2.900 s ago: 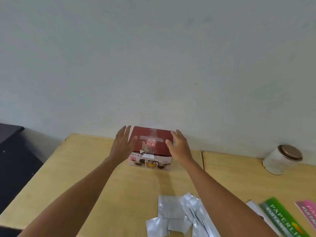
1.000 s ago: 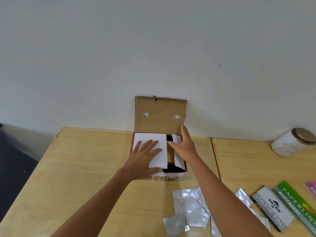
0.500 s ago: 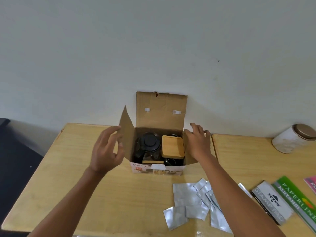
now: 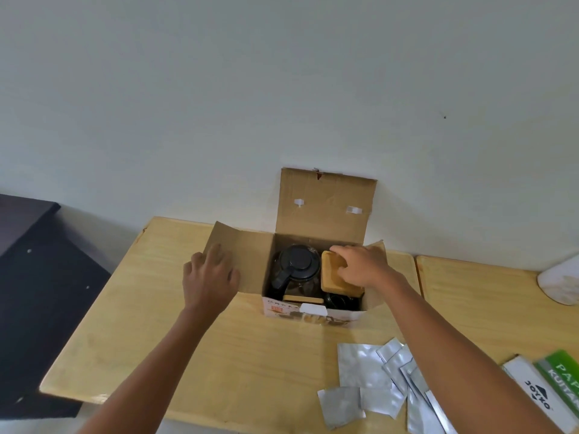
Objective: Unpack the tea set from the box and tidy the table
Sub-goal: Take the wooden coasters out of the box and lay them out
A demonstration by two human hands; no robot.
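The cardboard tea set box (image 4: pixel 313 312) stands open at the back of the wooden table (image 4: pixel 150 324), its lid flap (image 4: pixel 326 208) upright against the wall. Inside sit a dark glass teapot with a black lid (image 4: pixel 296 261) on the left and a square wooden board (image 4: pixel 330 283) on the right, with dark pieces under it. My left hand (image 4: pixel 210 277) lies flat on the left side flap (image 4: pixel 233 242), fingers spread, pressing it outward. My right hand (image 4: pixel 363 266) reaches into the box, fingers curled over the board's far edge and thumb on top.
Several silver foil sachets (image 4: pixel 366 371) lie scattered in front of the box to the right. Receipt booklets (image 4: pixel 545 389) lie at the right edge. A white jar (image 4: pixel 560 283) lies at the far right by the wall. A dark cabinet (image 4: pixel 37 277) stands left of the table.
The box went from closed to fully open. In the last half second my left hand came down onto the left flap and my right hand moved from the right flap into the box onto the wooden board.
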